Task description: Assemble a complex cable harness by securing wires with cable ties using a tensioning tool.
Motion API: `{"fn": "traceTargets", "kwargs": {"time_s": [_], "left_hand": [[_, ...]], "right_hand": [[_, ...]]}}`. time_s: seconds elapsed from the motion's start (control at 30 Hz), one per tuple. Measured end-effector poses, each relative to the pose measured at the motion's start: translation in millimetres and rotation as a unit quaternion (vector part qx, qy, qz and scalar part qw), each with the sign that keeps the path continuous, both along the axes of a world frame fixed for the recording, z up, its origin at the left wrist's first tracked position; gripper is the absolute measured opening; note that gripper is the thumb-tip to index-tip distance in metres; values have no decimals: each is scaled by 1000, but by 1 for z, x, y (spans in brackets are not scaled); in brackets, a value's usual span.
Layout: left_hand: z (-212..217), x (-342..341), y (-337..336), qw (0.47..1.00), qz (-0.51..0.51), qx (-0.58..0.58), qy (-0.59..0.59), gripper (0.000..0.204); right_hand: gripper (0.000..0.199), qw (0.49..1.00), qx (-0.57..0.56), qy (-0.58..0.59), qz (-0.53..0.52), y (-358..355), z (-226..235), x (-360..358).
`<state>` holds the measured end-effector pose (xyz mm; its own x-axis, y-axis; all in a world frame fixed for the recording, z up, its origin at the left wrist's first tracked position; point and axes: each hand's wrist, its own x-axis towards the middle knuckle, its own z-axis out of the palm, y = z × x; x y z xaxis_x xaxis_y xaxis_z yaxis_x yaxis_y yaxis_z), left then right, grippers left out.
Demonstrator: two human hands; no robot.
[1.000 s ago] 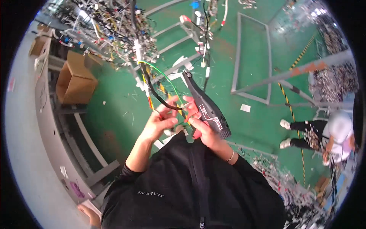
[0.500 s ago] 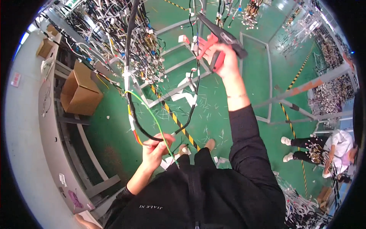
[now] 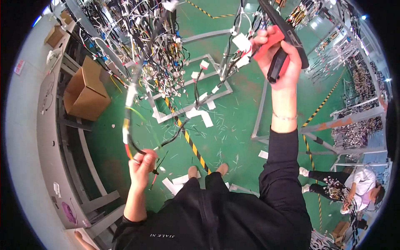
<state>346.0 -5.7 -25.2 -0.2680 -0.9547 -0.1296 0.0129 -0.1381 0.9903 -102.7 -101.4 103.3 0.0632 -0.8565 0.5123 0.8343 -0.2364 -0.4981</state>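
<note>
My left hand (image 3: 143,164), closed, pinches the bottom of a loop of black wire harness (image 3: 176,132). White tape sections and a short red-and-yellow wire show along the loop's left side, and a blurred green wire (image 3: 141,114) hangs inside it. A short dark branch with a red end dangles beside my left fingers. Up at the right, my right hand (image 3: 287,62) is wrapped round a black-and-red pistol-grip cable tie gun (image 3: 291,35). White connectors (image 3: 241,42) on the harness hang close to the tool; whether they touch it I cannot tell.
Dense bundles of hanging wires (image 3: 154,54) fill the far left. A cardboard box (image 3: 85,93) stands by the long left bench (image 3: 48,137). Grey metal frames (image 3: 227,89) and white scraps lie over the green floor. At the right, another person (image 3: 362,187) holds wires.
My left hand has moved left with the harness. My right hand has gone up and to the right with the cable tie gun, and the view has shifted.
</note>
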Motion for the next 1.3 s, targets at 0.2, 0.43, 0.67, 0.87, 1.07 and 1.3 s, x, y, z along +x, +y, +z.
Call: {"fn": "traceTargets", "kwargs": {"time_s": [0.2,0.43,0.67,0.87,1.07,1.3], "left_hand": [[41,-72,-18,957,31,-10,288,24],[64,-75,-39,926,156,-111,326,26],[39,-103,-53,965,53,81,242,29],[-88,-124,-33,925,109,299,209,68],[-136,-145,-22,923,-144,-135,-330,30],[-115,-167,-57,829,-384,42,-406,29]], "right_hand": [[45,999,31,9,-40,32,1,58],[55,970,48,207,-118,71,10,24],[49,956,99,199,-190,74,-10,-25],[40,860,352,219,-296,138,-106,-13],[29,806,531,104,-240,267,-207,111],[34,771,624,9,-125,334,-188,171]]}}
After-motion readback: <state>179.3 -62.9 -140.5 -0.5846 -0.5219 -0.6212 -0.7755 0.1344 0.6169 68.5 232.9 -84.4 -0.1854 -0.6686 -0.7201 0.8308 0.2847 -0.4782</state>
